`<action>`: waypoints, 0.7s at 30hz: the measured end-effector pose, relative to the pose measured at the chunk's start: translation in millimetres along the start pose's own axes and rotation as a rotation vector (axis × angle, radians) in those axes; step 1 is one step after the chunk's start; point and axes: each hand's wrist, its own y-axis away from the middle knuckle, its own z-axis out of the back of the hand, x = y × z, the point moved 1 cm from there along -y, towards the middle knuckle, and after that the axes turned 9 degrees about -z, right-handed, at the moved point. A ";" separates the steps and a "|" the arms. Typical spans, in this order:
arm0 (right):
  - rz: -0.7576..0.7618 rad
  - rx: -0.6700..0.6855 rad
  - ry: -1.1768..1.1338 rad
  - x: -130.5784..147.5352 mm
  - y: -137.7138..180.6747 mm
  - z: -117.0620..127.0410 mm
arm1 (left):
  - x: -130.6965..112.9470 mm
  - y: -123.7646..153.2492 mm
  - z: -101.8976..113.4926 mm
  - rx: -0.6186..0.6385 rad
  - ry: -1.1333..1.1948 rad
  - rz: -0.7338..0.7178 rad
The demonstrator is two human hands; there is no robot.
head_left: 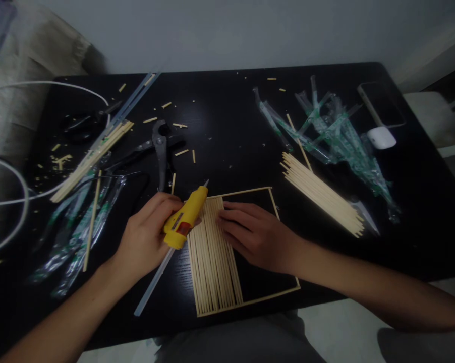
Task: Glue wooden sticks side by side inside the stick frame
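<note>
My left hand (146, 237) is wrapped round a yellow glue gun (185, 218), its nozzle pointing up and away, a clear glue stick (152, 287) trailing out of its back. My right hand (256, 234) lies flat with fingers stretched out, pressing on a row of thin wooden sticks (212, 257) laid side by side. These sticks fill the left part of a square stick frame (284, 290) on the black table (227, 111). The right part of the frame shows bare table.
A bundle of loose sticks (320, 194) lies right of the frame, with clear green-printed wrappers (337, 131) beyond it. Pliers (160, 148), scissors (84, 123), more sticks (93, 159), wrappers and cut bits sit on the left. A phone (381, 103) and a white charger (381, 137) lie far right. A white cable (21, 201) runs at left.
</note>
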 end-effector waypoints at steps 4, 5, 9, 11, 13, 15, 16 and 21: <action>0.001 0.003 -0.007 -0.7 1.2 -1.7 | -1.3 -0.7 0.6 0.002 -0.001 -0.015; 0.004 -0.004 -0.006 -0.9 1.5 -2.2 | -1.3 -0.5 0.4 0.006 0.001 -0.011; -0.004 0.006 -0.021 -1.7 2.4 -2.9 | -0.3 1.0 -0.6 0.016 -0.003 0.009; -0.008 0.015 -0.025 -1.9 2.7 -2.8 | 0.0 1.1 -0.7 0.008 0.003 0.007; -0.008 0.014 -0.024 -1.9 2.7 -2.7 | -0.2 0.8 -0.5 -0.001 0.010 0.003; -0.005 0.010 -0.025 -1.6 2.2 -2.7 | -0.6 0.4 -0.1 0.003 0.010 0.008; -0.002 0.007 -0.025 -1.4 1.8 -2.6 | -0.7 0.4 0.1 0.009 0.011 0.016; 0.016 -0.013 -0.005 -0.5 -0.7 -0.9 | 0.8 2.0 0.2 0.015 0.007 0.003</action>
